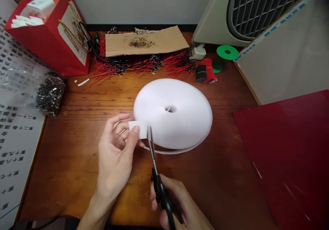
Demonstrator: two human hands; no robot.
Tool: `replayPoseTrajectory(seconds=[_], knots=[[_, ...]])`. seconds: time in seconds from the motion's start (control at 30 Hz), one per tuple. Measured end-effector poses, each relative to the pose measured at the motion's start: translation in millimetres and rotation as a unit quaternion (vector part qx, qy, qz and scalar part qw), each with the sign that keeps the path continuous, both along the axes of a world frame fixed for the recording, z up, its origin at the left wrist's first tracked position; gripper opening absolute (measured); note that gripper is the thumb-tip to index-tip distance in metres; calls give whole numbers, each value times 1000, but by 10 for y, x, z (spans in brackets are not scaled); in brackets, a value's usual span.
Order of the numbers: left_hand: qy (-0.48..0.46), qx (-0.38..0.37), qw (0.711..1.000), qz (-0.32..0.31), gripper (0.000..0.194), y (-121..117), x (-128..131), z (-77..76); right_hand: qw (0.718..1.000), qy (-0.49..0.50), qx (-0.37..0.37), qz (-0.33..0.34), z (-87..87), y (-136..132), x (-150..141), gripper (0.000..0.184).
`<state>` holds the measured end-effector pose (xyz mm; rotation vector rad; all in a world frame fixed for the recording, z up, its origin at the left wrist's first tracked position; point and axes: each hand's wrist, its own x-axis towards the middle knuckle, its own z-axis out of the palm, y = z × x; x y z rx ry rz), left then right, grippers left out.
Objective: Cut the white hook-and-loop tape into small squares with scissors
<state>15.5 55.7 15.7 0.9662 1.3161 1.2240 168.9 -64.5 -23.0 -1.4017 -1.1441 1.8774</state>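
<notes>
A large flat roll of white tape or strap (180, 120) lies on the wooden table in front of me. Between thumb and fingers, my left hand (115, 148) pinches a small white rectangular piece (141, 131) at the roll's near left edge. A loose strip (177, 151) of the roll curves round its front toward those fingers; whether they hold its end too, I cannot tell. Black-handled scissors (154, 158) are in my right hand (177, 199), its fingers through the handles. Their narrow blades point away from me, slightly parted, right beside the white piece.
Behind the roll, cardboard (144, 44) with dark bits lies over red-black wire bundles (177, 64). A red paper bag (51, 35) and a plastic bag of small dark parts (51, 93) stand left. Green spools (227, 52), a heater-like appliance (218, 14) and a red panel (288, 148) are right.
</notes>
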Motion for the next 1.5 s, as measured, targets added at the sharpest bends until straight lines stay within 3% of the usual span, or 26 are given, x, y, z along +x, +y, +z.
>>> replayPoseTrajectory(seconds=[0.13, 0.5, 1.2, 1.5], knots=[[-1, 4, 1000, 0, 33, -9, 7, 9, 998, 6, 57, -11, -64, 75, -71, 68], [20, 5, 999, 37, 33, -50, 70, -20, 994, -3, 106, -37, 0, 228, -216, 59], [21, 4, 1000, 23, 31, -46, 38, -18, 994, -7, 107, -31, 24, 240, -172, 47], [15, 6, 1000, 25, 29, -71, 38, -15, 994, 4, 99, -36, 10, 238, -184, 51]])
